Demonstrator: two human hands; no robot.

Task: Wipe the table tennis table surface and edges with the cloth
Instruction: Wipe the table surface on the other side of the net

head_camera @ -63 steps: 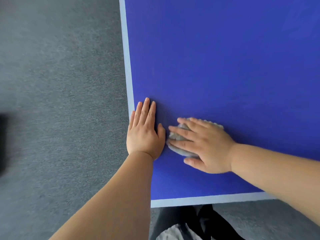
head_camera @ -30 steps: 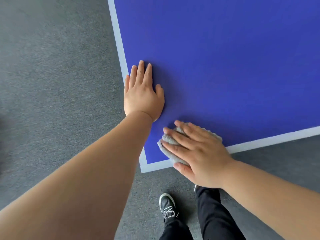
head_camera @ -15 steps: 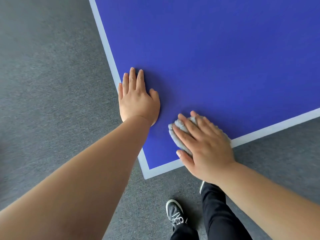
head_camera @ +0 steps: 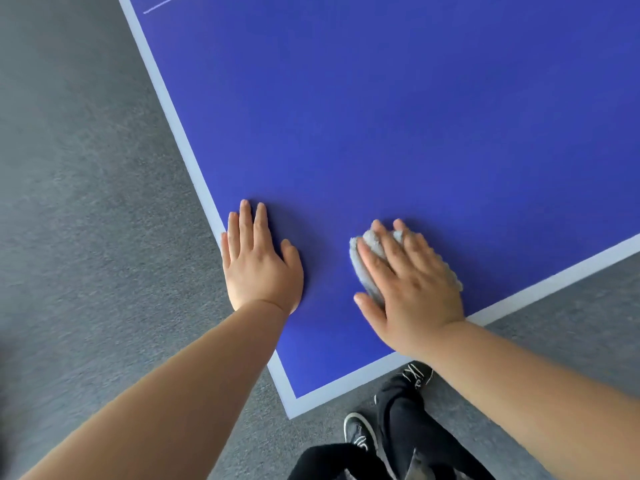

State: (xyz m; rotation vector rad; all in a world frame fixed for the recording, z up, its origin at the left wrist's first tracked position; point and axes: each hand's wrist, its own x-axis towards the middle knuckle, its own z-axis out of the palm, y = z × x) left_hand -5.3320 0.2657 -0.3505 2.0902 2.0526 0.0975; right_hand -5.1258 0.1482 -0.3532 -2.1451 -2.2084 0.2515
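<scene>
Pressing flat-fingered, R hand [head_camera: 412, 289] pins bunched cloth [head_camera: 365, 268] on table [head_camera: 415, 116], edge [head_camera: 554, 282] near at its 5 o'clock. L hand [head_camera: 259, 268], flat & empty, braces at 9 o'clock. Risk: cloth slips out from under palm, edge gets missed.

Right hand [head_camera: 412, 289] is covering most of the cloth [head_camera: 369, 268]. Only a grey fringe is showing past the fingertips, beside the index finger and along the little-finger side, so the cloth's outline and folds are lying out of sight.

Left hand [head_camera: 259, 268] is hiding the surface under its palm.

The table [head_camera: 415, 116] is running off the top and right edges, with one corner showing. A thin pale line [head_camera: 162, 4] is being cut by the top edge.

Both forearms are leaving the picture: the left at bottom-left, the right at right and bottom.

The right forearm is hiding part of the far shoe [head_camera: 417, 374]. The trousers [head_camera: 405, 424] are overlapping the near shoe [head_camera: 360, 436] and are being cut by the bottom edge.
</scene>
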